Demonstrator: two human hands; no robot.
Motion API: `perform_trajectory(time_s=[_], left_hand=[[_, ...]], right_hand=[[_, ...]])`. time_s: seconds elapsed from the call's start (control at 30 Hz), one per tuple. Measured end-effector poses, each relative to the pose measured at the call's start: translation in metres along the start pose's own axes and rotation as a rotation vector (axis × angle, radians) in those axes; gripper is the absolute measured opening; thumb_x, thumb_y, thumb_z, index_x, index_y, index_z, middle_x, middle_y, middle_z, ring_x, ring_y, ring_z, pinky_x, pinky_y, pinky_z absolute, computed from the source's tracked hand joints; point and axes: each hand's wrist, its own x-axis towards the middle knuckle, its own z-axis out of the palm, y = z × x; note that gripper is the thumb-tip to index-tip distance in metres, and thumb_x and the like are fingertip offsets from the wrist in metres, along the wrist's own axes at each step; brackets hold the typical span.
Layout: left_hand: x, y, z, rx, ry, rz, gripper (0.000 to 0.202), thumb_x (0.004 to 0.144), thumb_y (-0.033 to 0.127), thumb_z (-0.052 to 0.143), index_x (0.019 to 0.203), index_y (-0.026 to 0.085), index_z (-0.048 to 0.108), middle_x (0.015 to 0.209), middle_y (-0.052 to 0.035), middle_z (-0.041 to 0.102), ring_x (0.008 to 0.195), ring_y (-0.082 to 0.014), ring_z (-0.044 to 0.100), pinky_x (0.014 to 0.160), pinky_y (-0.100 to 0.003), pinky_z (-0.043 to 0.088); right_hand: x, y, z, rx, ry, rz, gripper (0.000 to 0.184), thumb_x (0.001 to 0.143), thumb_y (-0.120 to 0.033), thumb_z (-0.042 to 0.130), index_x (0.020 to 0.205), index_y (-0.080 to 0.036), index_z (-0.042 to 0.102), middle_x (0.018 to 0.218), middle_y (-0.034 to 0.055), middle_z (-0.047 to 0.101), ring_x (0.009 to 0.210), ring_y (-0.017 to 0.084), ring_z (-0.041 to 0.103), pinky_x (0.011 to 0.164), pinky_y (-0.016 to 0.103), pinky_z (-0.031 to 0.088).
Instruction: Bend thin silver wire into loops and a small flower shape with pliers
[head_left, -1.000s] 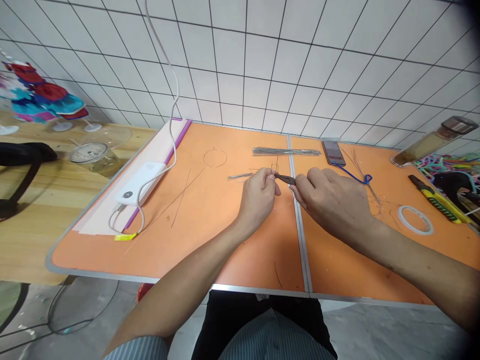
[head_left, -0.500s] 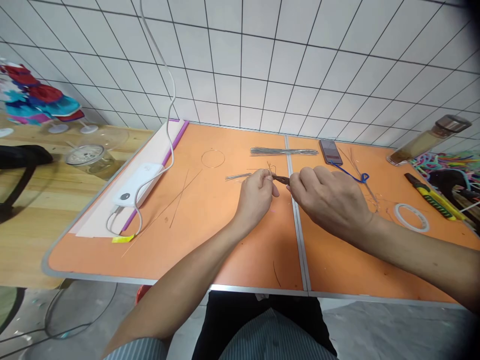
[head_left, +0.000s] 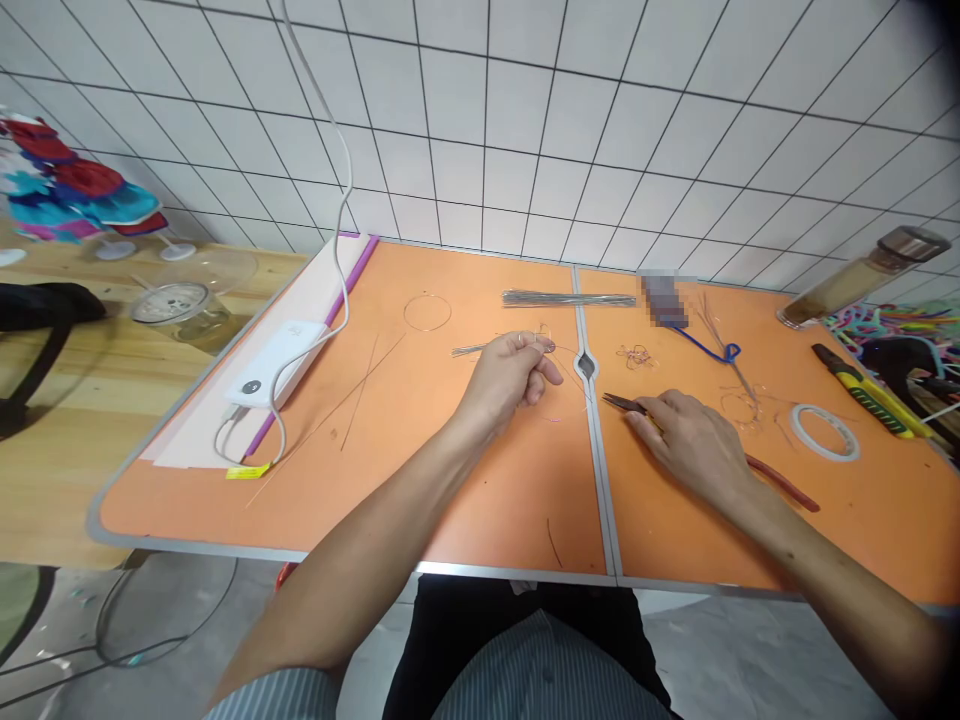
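My left hand [head_left: 511, 375] is over the middle of the orange table [head_left: 450, 480], thumb and fingers pinched on a thin wire [head_left: 545, 335] with a small bend at its end. To the right of the table's metal seam, my right hand [head_left: 694, 440] lies low over a pair of pliers [head_left: 624, 403]. Their dark jaws point left past the fingers, and a red handle sticks out behind the palm. Most of the grip is hidden under the hand. A bundle of straight wires [head_left: 469, 350] lies just left of my left hand.
A larger wire bundle [head_left: 566, 299] lies across the seam near the tiled wall. A wire ring [head_left: 427, 312], a white power bank [head_left: 277, 365], a tape roll [head_left: 825, 433], a utility knife [head_left: 862, 390] and a glass bottle [head_left: 862, 278] are around the table.
My right hand has moved right and down, away from my left hand, taking the pliers along to the tabletop. My left hand has stayed nearly in place, still pinching wire.
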Motion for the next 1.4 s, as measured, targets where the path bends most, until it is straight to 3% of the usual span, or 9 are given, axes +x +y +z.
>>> perform_trajectory(time_s=[0.17, 0.27, 0.37, 0.5, 0.67, 0.8, 0.93, 1.27, 1.4], left_hand=[[-0.003, 0.001, 0.005, 0.009, -0.005, -0.002, 0.009, 0.091, 0.023, 0.064, 0.095, 0.016, 0.068, 0.069, -0.0027, 0.073, 0.040, -0.0067, 0.045, 0.043, -0.023, 0.027], [-0.004, -0.003, 0.007, 0.026, -0.018, 0.010, 0.009, 0.091, 0.023, 0.064, 0.096, 0.017, 0.068, 0.072, -0.0029, 0.074, 0.042, -0.0068, 0.046, 0.043, -0.023, 0.028], [-0.005, -0.007, 0.007, 0.067, -0.020, 0.043, 0.012, 0.094, 0.030, 0.066, 0.099, 0.019, 0.067, 0.076, -0.0026, 0.076, 0.044, -0.0071, 0.048, 0.045, -0.023, 0.030], [-0.005, -0.011, 0.007, 0.112, -0.018, 0.078, 0.017, 0.097, 0.036, 0.066, 0.100, 0.020, 0.065, 0.079, -0.0026, 0.076, 0.045, -0.0075, 0.047, 0.046, -0.024, 0.027], [-0.003, -0.011, 0.007, 0.097, -0.004, 0.088, 0.015, 0.097, 0.035, 0.065, 0.100, 0.020, 0.064, 0.076, -0.0017, 0.074, 0.045, -0.0078, 0.046, 0.048, -0.025, 0.026], [-0.004, -0.008, 0.009, 0.088, 0.005, 0.095, 0.013, 0.099, 0.032, 0.063, 0.099, 0.020, 0.063, 0.073, -0.0007, 0.071, 0.045, -0.0081, 0.046, 0.048, -0.026, 0.028], [-0.007, -0.007, 0.010, 0.133, 0.006, 0.117, 0.011, 0.101, 0.030, 0.059, 0.101, 0.020, 0.064, 0.071, 0.0008, 0.069, 0.048, -0.0093, 0.045, 0.051, -0.026, 0.034], [-0.004, -0.013, 0.006, 0.228, 0.031, 0.272, 0.015, 0.104, 0.026, 0.056, 0.107, 0.020, 0.069, 0.073, 0.0022, 0.063, 0.061, -0.0106, 0.051, 0.062, -0.026, 0.043], [-0.002, -0.014, 0.006, 0.253, 0.049, 0.274, 0.012, 0.102, 0.025, 0.059, 0.104, 0.020, 0.069, 0.073, 0.0020, 0.064, 0.058, -0.0103, 0.051, 0.058, -0.026, 0.042]], right_hand=[[-0.003, 0.008, 0.009, 0.092, 0.053, -0.005, 0.034, 0.111, -0.040, 0.055, 0.119, -0.017, 0.078, 0.111, 0.0150, 0.075, 0.104, 0.031, 0.070, 0.081, 0.040, 0.045], [0.002, -0.009, -0.016, 0.378, 0.263, -0.016, 0.024, 0.109, -0.035, 0.061, 0.119, -0.020, 0.076, 0.122, 0.0144, 0.077, 0.116, 0.030, 0.072, 0.090, 0.041, 0.053], [0.010, -0.040, -0.043, 0.500, 0.397, -0.046, 0.016, 0.109, -0.031, 0.062, 0.107, -0.022, 0.074, 0.107, 0.0093, 0.080, 0.096, 0.023, 0.074, 0.080, 0.035, 0.052], [0.024, -0.076, -0.055, 0.455, 0.358, -0.134, 0.017, 0.109, -0.030, 0.060, 0.107, -0.021, 0.074, 0.103, 0.0069, 0.083, 0.091, 0.019, 0.075, 0.070, 0.030, 0.044], [0.038, -0.098, -0.043, 0.295, 0.251, -0.005, 0.016, 0.108, -0.031, 0.058, 0.106, -0.023, 0.072, 0.091, 0.0024, 0.082, 0.076, 0.018, 0.072, 0.058, 0.030, 0.023], [0.044, -0.105, -0.038, 0.251, 0.171, 0.080, 0.015, 0.107, -0.034, 0.059, 0.107, -0.024, 0.070, 0.079, 0.0003, 0.079, 0.064, 0.018, 0.067, 0.057, 0.030, 0.016], [0.050, -0.106, -0.039, 0.388, 0.135, 0.097, 0.013, 0.105, -0.033, 0.061, 0.103, -0.025, 0.071, 0.092, -0.0012, 0.085, 0.066, 0.017, 0.068, 0.059, 0.029, 0.022], [0.050, -0.101, -0.051, 1.076, 0.108, 0.152, 0.016, 0.093, -0.026, 0.068, 0.106, -0.024, 0.076, 0.090, -0.0002, 0.081, 0.066, 0.015, 0.064, 0.064, 0.030, 0.045], [0.049, -0.097, -0.060, 1.357, 0.032, 0.084, 0.015, 0.094, -0.027, 0.067, 0.096, -0.023, 0.082, 0.090, 0.0036, 0.082, 0.085, 0.021, 0.076, 0.077, 0.035, 0.057]])
